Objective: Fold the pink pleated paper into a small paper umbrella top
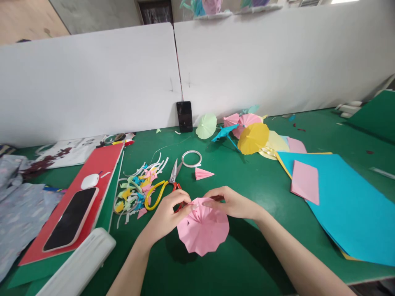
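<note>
Holding pink paper disc (204,234): radially pleated, jagged-edged.

Pleated disc (206,236), lower centre of frame: matt paper, sharply creased. Scissors (173,172), left of centre: bright metal blades, smooth plastic-looking handles. Tabletop (262,174), across the middle: smooth, slight sheen; phone (71,218), lower left: glossy, glass-like face.

Left forearm (132,261): bare, rising steeply from lower edge, angled rightward. Left hand (169,207): fingers (180,196) bent, back of hand partly facing camera, left thumb (186,211) extended rightward. Right forearm (293,244): bare, longer in view, slanting up and leftward. Right hand (239,202): knuckles raised, fingers curled, right thumb (214,204) pointing left. Thumb tips near each other; hands not touching.
</note>
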`<state>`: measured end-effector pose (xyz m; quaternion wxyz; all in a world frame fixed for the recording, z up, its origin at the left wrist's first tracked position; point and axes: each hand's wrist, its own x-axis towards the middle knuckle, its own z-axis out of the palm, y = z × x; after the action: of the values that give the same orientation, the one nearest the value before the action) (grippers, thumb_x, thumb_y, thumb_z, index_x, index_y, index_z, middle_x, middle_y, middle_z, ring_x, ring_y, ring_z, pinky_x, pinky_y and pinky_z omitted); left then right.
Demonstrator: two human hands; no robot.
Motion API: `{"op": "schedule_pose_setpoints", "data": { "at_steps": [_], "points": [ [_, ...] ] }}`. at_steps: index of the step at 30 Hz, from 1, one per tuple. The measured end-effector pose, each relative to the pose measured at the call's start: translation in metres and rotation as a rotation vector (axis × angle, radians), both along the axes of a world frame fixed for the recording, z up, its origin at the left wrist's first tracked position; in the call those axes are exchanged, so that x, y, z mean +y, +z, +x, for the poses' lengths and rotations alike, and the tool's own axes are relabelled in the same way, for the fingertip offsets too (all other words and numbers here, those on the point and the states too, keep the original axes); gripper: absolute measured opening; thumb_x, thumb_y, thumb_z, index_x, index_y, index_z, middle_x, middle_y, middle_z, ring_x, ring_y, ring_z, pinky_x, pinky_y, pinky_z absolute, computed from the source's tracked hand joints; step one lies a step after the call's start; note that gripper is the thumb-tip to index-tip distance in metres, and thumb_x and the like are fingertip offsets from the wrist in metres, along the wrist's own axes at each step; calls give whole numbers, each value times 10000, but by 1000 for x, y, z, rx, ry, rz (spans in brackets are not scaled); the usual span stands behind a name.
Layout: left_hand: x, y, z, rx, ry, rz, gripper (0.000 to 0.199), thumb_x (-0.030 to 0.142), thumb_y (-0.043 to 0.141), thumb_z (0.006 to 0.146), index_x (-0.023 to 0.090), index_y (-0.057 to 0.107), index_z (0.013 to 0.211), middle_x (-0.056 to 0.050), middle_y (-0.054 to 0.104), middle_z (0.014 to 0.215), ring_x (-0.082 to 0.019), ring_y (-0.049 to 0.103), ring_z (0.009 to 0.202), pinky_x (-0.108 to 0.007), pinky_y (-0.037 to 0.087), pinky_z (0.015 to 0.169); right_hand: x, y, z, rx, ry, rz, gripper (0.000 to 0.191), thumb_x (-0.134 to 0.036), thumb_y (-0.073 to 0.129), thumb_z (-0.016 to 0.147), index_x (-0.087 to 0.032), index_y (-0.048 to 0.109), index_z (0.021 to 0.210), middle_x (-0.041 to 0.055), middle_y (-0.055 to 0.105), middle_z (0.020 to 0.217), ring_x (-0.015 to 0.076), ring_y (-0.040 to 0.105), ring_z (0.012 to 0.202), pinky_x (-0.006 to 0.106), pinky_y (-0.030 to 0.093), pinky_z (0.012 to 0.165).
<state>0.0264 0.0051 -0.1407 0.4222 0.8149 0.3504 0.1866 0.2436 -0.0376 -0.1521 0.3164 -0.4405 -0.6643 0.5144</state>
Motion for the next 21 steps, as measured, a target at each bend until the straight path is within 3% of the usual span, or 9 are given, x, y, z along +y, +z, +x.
{"op": "schedule_pose_setpoints", "data": {
  "at_steps": [8,17,21],
  "points": [
    [-7,0,4,36,-53,-8,191,350,584,856,205,600,733,-39,503,1021,-171,543,900,-280,447,773,-2,-7,-9,-84,6,82,235,-260,492,898,-149,698,885,-14,559,642,104,419,563,235,322,527],
    [-6,-5,7,35,59,16,166,308,630,806,205,500,797,-4,494,880,-157,517,816,-271,437,734,-4,-5,-10,-88,39,86,251,-186,465,891,-156,697,984,34,687,821,139,568,677,241,415,609],
    [-4,-4,5,55,-3,-29,112,304,603,825,210,543,825,6,529,850,-145,530,779,-247,438,700,-4,-4,-10,-72,56,63,251,-165,467,880,-153,703,963,42,703,850,157,603,728,254,444,646]
  ]
}}
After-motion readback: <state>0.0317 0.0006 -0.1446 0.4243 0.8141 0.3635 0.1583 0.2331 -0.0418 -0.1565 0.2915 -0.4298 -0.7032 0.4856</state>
